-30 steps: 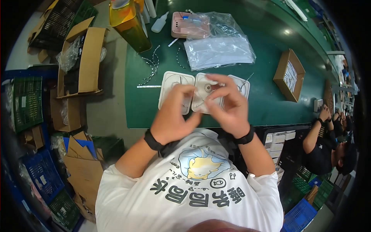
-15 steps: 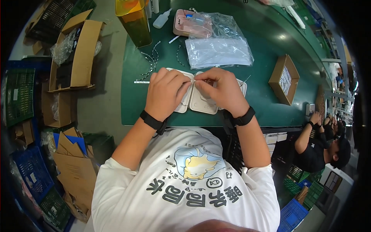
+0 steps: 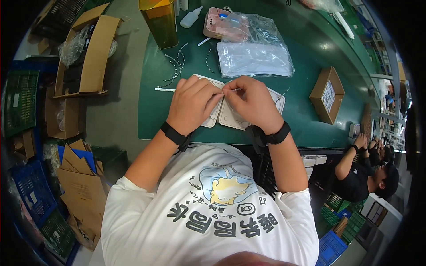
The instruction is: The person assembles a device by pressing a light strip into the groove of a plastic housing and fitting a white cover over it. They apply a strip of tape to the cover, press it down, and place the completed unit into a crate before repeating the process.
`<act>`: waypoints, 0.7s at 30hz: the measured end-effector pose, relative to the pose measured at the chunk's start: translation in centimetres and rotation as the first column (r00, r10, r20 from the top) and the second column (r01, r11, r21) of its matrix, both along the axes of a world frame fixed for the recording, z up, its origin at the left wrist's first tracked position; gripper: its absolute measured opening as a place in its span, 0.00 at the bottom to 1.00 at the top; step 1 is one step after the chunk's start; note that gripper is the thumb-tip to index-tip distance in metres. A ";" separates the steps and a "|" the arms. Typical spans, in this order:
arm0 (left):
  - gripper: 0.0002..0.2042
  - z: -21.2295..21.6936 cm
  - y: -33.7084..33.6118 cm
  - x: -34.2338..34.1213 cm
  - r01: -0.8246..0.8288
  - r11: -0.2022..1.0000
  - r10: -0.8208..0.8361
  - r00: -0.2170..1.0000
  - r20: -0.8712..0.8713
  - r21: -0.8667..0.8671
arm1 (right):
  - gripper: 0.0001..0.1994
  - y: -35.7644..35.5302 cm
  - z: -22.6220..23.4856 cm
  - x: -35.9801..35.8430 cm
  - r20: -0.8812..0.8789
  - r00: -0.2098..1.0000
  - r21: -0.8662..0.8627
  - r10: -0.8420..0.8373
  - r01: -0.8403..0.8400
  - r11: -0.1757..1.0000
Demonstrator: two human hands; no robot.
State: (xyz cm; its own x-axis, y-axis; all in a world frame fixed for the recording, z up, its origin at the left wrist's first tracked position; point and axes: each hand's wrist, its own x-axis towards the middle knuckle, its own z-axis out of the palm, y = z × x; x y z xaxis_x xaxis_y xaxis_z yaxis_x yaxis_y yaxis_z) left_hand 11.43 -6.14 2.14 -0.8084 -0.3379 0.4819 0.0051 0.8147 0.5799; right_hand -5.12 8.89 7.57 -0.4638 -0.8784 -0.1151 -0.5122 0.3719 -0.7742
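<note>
My left hand and my right hand meet over the table, thumbs and fingertips pinched close together. Whatever lies between those fingertips is too small to make out. Under the hands are white, shallow plastic cases side by side: a left one, a middle one and a right one, all partly covered by my hands. A thin dark-and-white cord shows at the right case. Beside my left hand a narrow white strip lies on the table, and patterned cords are spread beyond it.
Farther back on the green table are a yellow tin, a white squeeze bottle, a pink box and a clear plastic bag. A cardboard tray stands right. Cartons are left; a co-worker sits right.
The whole view has shifted slightly. Both hands stay pinched together over the cases, with only small finger movement.
</note>
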 end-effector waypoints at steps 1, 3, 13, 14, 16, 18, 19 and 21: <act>0.06 0.0 -0.1 0.0 -0.002 1.000 0.002 1.000 0.000 0.000 | 0.12 0.0 0.0 -0.2 0.000 1.000 0.000 0.002 -0.002 1.000; 0.06 0.2 -0.1 0.0 0.008 1.000 -0.008 1.000 -0.019 0.012 | 0.11 0.1 0.0 -1.0 0.098 0.995 0.048 -0.014 0.010 0.999; 0.08 -0.7 0.2 0.3 -0.062 0.998 0.064 0.993 -0.103 0.026 | 0.09 -0.4 -1.9 0.1 -0.160 0.985 -0.189 0.061 -0.091 0.978; 0.07 -0.7 0.4 0.2 -0.054 0.998 0.056 0.992 -0.112 0.015 | 0.08 -0.3 -1.9 0.2 -0.163 0.985 -0.182 0.049 -0.079 0.980; 0.06 -0.8 0.7 0.1 -0.038 0.999 0.036 0.991 -0.130 -0.009 | 0.07 -0.2 -1.9 0.6 -0.170 0.985 -0.168 0.025 -0.053 0.984; 0.06 -0.8 0.6 0.2 -0.032 0.999 0.029 0.992 -0.126 -0.018 | 0.07 -0.1 -2.0 0.8 -0.149 0.989 -0.167 0.014 -0.040 0.985; 0.06 -0.8 0.6 0.2 -0.024 0.999 0.020 0.992 -0.123 -0.029 | 0.07 -0.1 -1.9 1.0 -0.130 0.992 -0.168 0.002 -0.024 0.985; 0.06 -0.9 0.5 0.3 -0.016 0.999 0.011 0.993 -0.120 -0.040 | 0.07 -0.1 -1.9 1.2 -0.111 0.994 -0.169 -0.009 -0.009 0.986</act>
State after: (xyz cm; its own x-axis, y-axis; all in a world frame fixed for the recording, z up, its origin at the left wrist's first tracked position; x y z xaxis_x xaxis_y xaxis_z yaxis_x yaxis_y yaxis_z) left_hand 11.69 -5.60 1.28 -0.7394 -0.3268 0.5886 0.0611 0.8382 0.5420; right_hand -3.96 8.75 5.71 -0.4654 -0.8808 0.0866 -0.5981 0.2409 -0.7644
